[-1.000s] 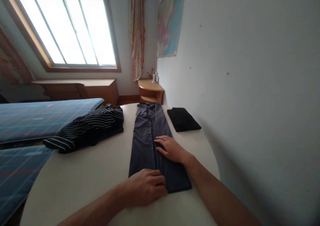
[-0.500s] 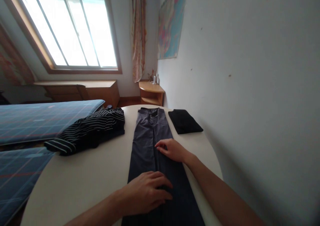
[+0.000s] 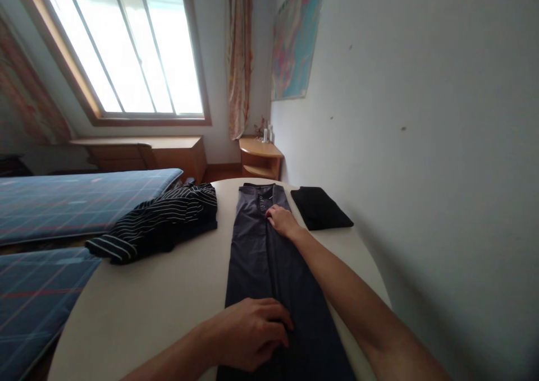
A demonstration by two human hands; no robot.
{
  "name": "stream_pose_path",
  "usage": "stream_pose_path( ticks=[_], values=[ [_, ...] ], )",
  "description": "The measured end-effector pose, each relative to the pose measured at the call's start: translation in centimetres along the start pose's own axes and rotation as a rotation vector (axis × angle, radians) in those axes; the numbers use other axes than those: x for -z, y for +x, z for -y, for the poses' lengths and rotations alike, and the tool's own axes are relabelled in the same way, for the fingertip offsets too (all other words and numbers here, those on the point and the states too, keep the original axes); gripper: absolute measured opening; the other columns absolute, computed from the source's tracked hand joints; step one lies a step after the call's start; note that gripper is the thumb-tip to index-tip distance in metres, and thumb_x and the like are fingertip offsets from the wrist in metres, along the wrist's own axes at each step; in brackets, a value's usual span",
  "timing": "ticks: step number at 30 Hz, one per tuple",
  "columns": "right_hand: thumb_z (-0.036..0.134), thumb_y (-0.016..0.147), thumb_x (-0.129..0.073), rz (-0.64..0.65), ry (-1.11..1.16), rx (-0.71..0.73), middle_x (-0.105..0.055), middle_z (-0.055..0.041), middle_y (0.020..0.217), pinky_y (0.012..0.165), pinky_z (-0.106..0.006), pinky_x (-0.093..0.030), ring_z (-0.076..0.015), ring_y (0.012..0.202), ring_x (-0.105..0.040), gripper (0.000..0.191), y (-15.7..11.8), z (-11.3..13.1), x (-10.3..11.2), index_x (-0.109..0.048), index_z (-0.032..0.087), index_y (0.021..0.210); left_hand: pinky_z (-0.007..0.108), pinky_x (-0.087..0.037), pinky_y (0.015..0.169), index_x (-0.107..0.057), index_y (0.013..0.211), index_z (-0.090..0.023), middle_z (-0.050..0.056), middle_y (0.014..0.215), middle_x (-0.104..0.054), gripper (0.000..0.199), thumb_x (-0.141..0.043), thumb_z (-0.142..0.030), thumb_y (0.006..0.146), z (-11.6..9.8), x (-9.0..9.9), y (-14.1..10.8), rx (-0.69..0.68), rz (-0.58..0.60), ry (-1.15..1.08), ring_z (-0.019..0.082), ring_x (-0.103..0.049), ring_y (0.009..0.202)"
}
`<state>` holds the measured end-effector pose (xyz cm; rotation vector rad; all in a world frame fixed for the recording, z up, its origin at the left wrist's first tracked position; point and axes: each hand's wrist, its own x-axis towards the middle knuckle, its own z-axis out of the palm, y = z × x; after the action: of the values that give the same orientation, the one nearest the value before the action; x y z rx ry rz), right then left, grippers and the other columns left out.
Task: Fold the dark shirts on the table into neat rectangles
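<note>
A pair of dark grey trousers (image 3: 250, 252) lies lengthwise on the pale round table, its waistband at the far end and its buttoned fly partly spread. Just below the fly, my right hand (image 3: 281, 220) has its fingertips pinched on the cloth along the middle crease. Nearer to me, my left hand (image 3: 255, 331) rests over the legs with bent fingers closed at the same crease; its fingertips are partly hidden.
On the table's left lies a black striped garment (image 3: 168, 215), hanging over the edge towards blue checked mattresses (image 3: 84, 204). A folded black cloth (image 3: 322, 208) sits at the right, close to the white wall (image 3: 421, 201). Beyond stands a wooden corner shelf (image 3: 261, 148).
My right hand has moved away from me along the trousers, up to the fly. My left hand stays over the legs, its fingers drawn in more. The view has shifted slightly left.
</note>
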<state>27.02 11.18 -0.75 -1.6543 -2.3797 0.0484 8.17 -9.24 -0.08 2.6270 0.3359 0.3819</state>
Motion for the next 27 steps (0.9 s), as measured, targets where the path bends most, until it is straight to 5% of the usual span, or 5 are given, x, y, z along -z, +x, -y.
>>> stream_pose_path(
  ticks=[8, 15, 22, 27],
  values=[
    [0.035, 0.102, -0.042, -0.01, 0.047, -0.034, -0.064, -0.0087, 0.12, 0.091, -0.031, -0.044, -0.0211, 0.11, -0.06, 0.03, 0.8, 0.5, -0.5, -0.068, 0.021, 0.107, 0.026, -0.051, 0.097, -0.066, 0.104, -0.024, 0.003, 0.12, -0.066, 0.027, -0.057, -0.007, 0.085, 0.1, 0.2, -0.1, -0.016, 0.017, 0.001, 0.017, -0.062, 0.112],
    [0.044, 0.096, -0.053, 0.0, 0.109, -0.09, -0.066, -0.0098, 0.119, 0.089, -0.032, -0.045, -0.0242, 0.111, -0.06, 0.03, 2.2, 1.5, -0.5, -0.071, 0.02, 0.1, 0.023, -0.051, 0.085, -0.062, 0.104, -0.023, 0.001, 0.11, -0.067, 0.011, -0.053, -0.021, 0.099, 0.0, 0.1, 0.3, -0.023, 0.022, 0.166, 0.015, -0.062, 0.103],
    [0.036, 0.094, -0.056, 0.04, 0.128, -0.111, -0.073, -0.006, 0.105, 0.088, -0.033, -0.045, -0.0222, 0.103, -0.064, 0.024, 3.2, 2.4, -0.2, -0.067, 0.024, 0.111, 0.03, -0.049, 0.085, -0.059, 0.104, -0.022, 0.002, 0.11, -0.063, 0.027, -0.061, -0.013, 0.078, 0.0, 1.0, -0.1, 0.061, 0.051, 0.222, 0.019, -0.058, 0.098],
    [0.033, 0.093, -0.055, 0.039, 0.132, -0.112, -0.072, -0.0059, 0.111, 0.088, -0.03, -0.046, -0.0211, 0.105, -0.064, 0.027, 3.1, 2.5, -0.3, -0.066, 0.025, 0.115, 0.032, -0.048, 0.083, -0.059, 0.101, -0.025, 0.0, 0.103, -0.063, 0.023, -0.061, -0.017, 0.079, 0.1, 1.0, -0.2, 0.083, 0.087, 0.235, 0.019, -0.058, 0.095]
  ],
)
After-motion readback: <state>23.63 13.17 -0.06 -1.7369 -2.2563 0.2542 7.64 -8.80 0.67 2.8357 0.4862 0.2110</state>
